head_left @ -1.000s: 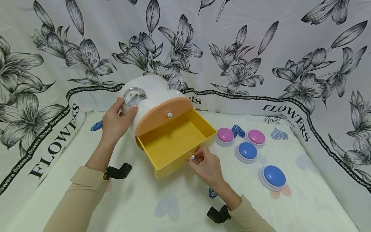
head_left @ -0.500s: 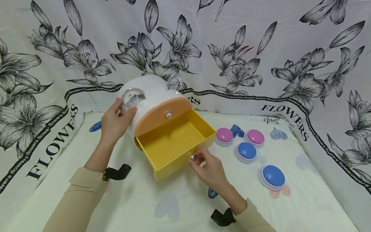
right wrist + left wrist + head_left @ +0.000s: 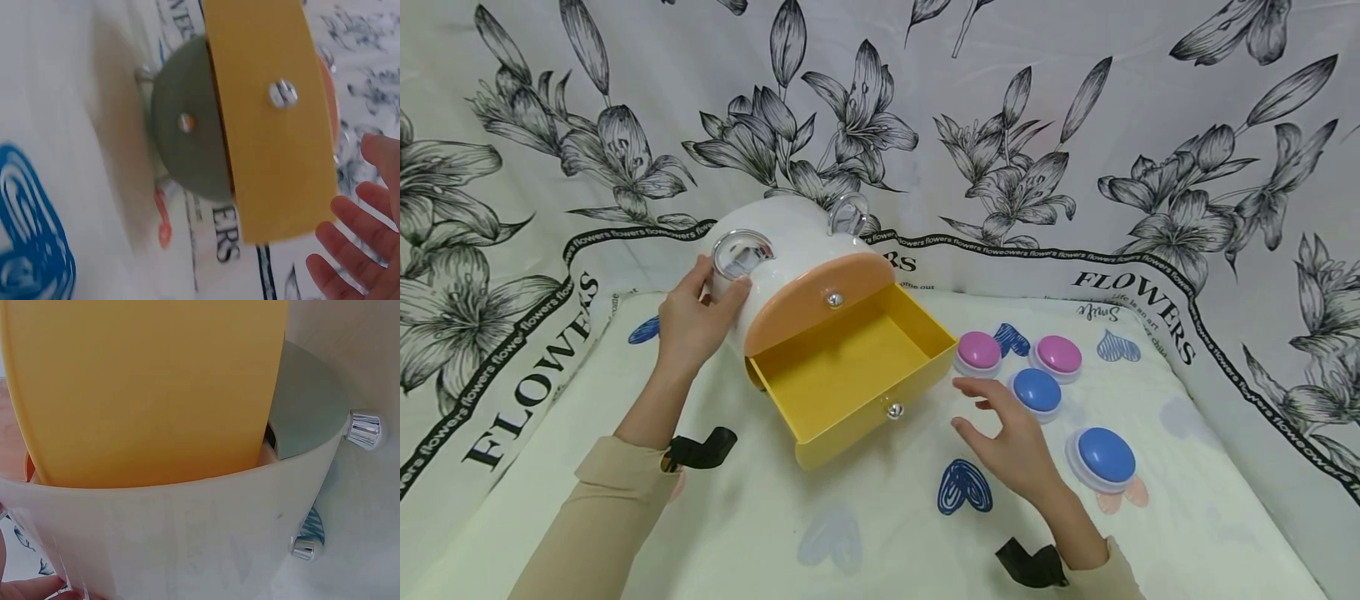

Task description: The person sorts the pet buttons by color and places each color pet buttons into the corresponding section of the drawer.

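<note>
A rounded white storage box (image 3: 790,225) with small drawers stands on the cloth in the head view. Its top drawer front is orange (image 3: 820,300), and the yellow drawer (image 3: 850,367) below is pulled far out, with nothing inside. My left hand (image 3: 696,321) holds the box's left side, thumb and fingers around the silver-rimmed ring (image 3: 741,252). Off to the right of the drawer's silver knob (image 3: 894,411), my right hand (image 3: 1011,437) hovers apart from it, fingers spread and holding nothing. A green drawer front (image 3: 187,119) shows under the yellow one in the right wrist view.
Right of the box sit two pink push lights or buttons (image 3: 979,350) (image 3: 1058,354) and two blue buttons (image 3: 1037,390) (image 3: 1106,455), all on white bases. A flower-printed cloth (image 3: 1000,150) hangs behind. The pale bed-like surface (image 3: 737,533) carries printed hearts.
My right hand has let go of the yellow drawer's knob and moved right, its fingers opening. The drawer stays pulled out, and my left hand stays on the box.
</note>
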Demonstrator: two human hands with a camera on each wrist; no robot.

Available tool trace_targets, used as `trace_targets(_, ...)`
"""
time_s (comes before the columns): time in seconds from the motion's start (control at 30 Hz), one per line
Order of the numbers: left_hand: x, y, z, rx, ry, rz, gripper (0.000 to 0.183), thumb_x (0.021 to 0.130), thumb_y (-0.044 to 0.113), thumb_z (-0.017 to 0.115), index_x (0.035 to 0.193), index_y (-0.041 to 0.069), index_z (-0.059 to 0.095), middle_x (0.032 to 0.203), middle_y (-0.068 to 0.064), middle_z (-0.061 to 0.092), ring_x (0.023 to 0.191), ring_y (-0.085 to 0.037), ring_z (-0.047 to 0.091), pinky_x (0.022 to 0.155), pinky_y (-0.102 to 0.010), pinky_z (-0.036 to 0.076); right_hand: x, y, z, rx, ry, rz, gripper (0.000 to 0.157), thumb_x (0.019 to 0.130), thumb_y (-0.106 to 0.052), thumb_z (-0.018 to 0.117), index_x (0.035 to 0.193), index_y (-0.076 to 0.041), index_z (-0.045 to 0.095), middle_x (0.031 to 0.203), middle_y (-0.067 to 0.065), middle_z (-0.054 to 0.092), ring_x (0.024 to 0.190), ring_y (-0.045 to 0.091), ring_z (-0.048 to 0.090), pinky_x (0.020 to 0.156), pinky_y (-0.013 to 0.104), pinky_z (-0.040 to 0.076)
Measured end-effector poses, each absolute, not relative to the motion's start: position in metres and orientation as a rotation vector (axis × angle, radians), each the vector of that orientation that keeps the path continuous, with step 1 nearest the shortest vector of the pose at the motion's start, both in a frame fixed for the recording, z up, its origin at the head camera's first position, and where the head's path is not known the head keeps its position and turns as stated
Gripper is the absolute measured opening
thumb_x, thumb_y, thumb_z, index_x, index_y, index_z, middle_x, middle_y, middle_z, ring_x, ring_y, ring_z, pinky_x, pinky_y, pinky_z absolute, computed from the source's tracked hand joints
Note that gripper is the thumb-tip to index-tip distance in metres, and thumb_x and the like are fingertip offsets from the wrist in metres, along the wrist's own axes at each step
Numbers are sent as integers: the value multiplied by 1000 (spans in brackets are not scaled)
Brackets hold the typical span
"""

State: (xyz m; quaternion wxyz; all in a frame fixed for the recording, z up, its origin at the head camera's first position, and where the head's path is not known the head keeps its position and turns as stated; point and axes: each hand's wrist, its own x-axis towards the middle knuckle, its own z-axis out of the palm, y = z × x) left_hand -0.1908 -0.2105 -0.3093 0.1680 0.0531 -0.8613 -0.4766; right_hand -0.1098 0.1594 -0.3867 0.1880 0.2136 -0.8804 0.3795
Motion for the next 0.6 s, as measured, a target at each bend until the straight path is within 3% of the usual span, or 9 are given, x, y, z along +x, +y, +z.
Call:
trace_targets(0.2, -191, -210, -310, 167, -2452, -1363, 69, 87, 48, 56, 143, 15, 35, 151, 2, 23, 137, -21, 26, 102, -44, 36, -107, 201, -388, 446, -2465, 1012, 61, 75, -4, 74, 130, -20, 52, 125, 0, 58, 107, 16, 55, 90, 9, 42)
trace_targets(0.47, -191, -210, -310, 149, -2446, -1363, 68, 87, 46, 56, 143, 14, 36, 151, 0, 24, 137, -22, 27, 102, -45, 36, -100, 246, -395, 267, -2419, 975, 70, 74, 2, 72, 136, -15, 45, 131, 8, 53, 118, -12, 39, 93, 1, 32)
trace_targets(0.6, -191, -210, -310, 147, -2443, -1363, 68, 87, 46, 56, 143, 13, 35, 151, 0, 24, 137, -22, 27, 102, -45, 36, -94, 264, -401, 142, -2462, 929, 69, 78, -5, 71, 138, -21, 43, 133, 7, 51, 118, -12, 37, 91, -2, 29)
